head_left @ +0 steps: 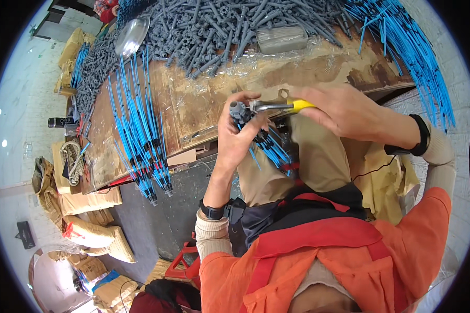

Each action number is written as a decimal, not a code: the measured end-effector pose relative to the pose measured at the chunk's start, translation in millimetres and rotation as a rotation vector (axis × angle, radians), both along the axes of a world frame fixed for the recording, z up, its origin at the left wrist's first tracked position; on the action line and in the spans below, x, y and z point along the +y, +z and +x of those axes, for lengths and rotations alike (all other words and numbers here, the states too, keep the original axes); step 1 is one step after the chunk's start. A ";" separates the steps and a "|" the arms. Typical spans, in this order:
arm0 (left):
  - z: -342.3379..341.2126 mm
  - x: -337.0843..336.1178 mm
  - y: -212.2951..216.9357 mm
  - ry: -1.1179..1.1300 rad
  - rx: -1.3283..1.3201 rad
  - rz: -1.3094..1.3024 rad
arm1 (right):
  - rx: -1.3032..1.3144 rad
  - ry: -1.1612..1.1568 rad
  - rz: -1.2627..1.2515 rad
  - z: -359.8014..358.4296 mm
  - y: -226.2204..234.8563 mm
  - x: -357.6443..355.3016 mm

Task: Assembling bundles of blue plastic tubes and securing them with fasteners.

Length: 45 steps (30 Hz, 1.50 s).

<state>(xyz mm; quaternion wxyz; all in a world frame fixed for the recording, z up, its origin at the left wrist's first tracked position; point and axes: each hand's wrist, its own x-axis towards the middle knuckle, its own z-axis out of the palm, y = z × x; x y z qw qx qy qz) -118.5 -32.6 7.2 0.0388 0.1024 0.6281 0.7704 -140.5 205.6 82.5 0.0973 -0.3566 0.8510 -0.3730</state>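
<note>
My left hand (232,136) is closed around a grey plastic fitting (237,108), holding it over my lap near the table edge. Below that hand, thin blue rods with black bands (274,150) hang down toward my thighs. My right hand (337,108) grips a pair of pliers with yellow handles (301,105), coming in from the right. The pliers' metal jaws are at the grey fitting beside my left thumb and index finger. Whether they bite on it or only touch it, I cannot tell.
A large heap of grey plastic fittings (209,34) covers the back of the wooden table (177,104). Bundles of blue rods lie at the left (136,120) and right (415,52). A metal dish (132,37) and a clear box (282,39) stand by the heap. A red stool (184,265) is on the floor.
</note>
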 end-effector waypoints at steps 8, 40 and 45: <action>2.3 -0.9 -2.7 -0.057 0.042 -0.086 | -0.211 0.032 0.108 5.0 -9.9 4.5; 18.1 -7.5 2.9 -0.134 0.091 -0.114 | 0.079 0.019 0.219 22.3 -10.0 0.4; 16.2 -10.4 2.9 -0.184 0.080 -0.102 | -0.252 -0.013 0.096 33.0 -26.5 -4.0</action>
